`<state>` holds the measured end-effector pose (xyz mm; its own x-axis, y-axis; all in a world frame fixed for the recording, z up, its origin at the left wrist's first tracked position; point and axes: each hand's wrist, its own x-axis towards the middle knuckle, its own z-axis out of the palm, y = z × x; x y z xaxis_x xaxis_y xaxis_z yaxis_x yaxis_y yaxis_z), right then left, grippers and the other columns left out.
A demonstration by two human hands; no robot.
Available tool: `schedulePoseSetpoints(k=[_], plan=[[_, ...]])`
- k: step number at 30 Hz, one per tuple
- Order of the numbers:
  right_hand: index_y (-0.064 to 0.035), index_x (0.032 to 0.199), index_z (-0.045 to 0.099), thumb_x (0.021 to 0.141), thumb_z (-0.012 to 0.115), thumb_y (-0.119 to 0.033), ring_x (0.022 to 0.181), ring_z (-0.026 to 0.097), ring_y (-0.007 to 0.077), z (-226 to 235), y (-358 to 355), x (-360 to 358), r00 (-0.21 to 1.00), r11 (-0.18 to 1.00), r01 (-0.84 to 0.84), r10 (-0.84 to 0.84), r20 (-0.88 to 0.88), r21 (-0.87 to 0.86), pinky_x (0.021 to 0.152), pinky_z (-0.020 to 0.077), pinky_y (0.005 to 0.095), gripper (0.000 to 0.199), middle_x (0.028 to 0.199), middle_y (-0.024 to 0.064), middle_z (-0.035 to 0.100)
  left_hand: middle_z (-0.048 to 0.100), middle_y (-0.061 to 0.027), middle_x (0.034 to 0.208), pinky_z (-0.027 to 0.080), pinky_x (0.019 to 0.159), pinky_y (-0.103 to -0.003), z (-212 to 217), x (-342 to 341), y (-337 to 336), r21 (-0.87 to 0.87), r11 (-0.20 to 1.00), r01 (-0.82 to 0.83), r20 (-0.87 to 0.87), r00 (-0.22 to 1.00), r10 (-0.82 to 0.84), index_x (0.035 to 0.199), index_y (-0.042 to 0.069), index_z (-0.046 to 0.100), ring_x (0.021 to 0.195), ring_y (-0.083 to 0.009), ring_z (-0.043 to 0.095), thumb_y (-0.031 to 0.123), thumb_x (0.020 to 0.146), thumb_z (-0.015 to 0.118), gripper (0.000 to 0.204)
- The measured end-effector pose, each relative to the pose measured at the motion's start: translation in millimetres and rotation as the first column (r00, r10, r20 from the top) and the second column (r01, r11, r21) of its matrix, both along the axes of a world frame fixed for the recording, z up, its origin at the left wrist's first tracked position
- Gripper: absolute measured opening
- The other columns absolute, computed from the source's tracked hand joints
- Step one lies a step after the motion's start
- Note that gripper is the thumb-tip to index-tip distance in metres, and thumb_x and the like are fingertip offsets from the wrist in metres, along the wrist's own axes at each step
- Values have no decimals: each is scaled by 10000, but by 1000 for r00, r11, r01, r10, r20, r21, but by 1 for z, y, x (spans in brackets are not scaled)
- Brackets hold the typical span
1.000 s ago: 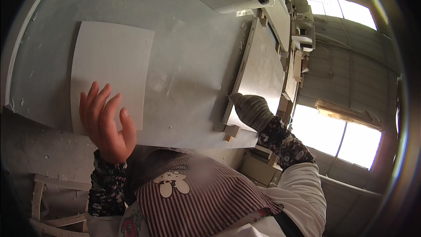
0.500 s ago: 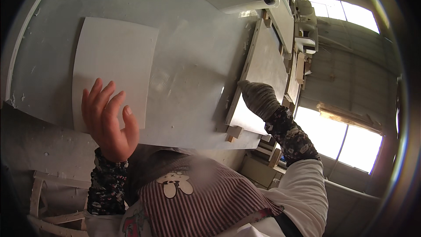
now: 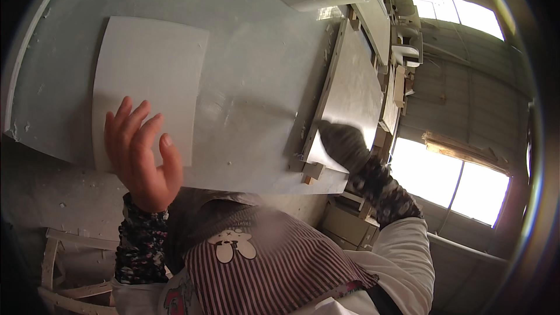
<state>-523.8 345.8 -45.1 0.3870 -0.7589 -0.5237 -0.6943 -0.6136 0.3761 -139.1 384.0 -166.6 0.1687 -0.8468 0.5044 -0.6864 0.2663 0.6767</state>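
Since a second ago the left hand [image 3: 143,154] is sliding up over the white sheet's [image 3: 149,79] near edge, fingers spread, gripping nothing. Sheet's lying lengthwise away on the desk [image 3: 256,93]; gloved right hand [image 3: 344,146] is resting on a panel [image 3: 353,90].

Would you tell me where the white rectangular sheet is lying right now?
In the head view, the white sheet lies flat on the left part of the grey worktable, its near edge under the raised left hand.
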Motion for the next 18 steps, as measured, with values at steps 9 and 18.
schedulePoseSetpoints(k=[9,18], plan=[[-27,1080,592,905,564,-105,544,639,232,16,13,32,991,970,120,-105,-83,210,470,507,374,193,601,57,607,638,-137,1244,352,1122,-582,-5,3,-1,-46,999,3,12,1000,-2,1192,47,596,1259,-382,567,82,941,573,254],[-51,1092,581,910,534,-90,515,616,221,3,-17,18,980,986,-167,167,-111,4,439,479,364,192,590,41,580,640,-134,1240,358,1116,-578,-9,1,-7,-54,998,16,14,1000,-15,1187,43,596,1263,-377,567,82,939,575,252]])
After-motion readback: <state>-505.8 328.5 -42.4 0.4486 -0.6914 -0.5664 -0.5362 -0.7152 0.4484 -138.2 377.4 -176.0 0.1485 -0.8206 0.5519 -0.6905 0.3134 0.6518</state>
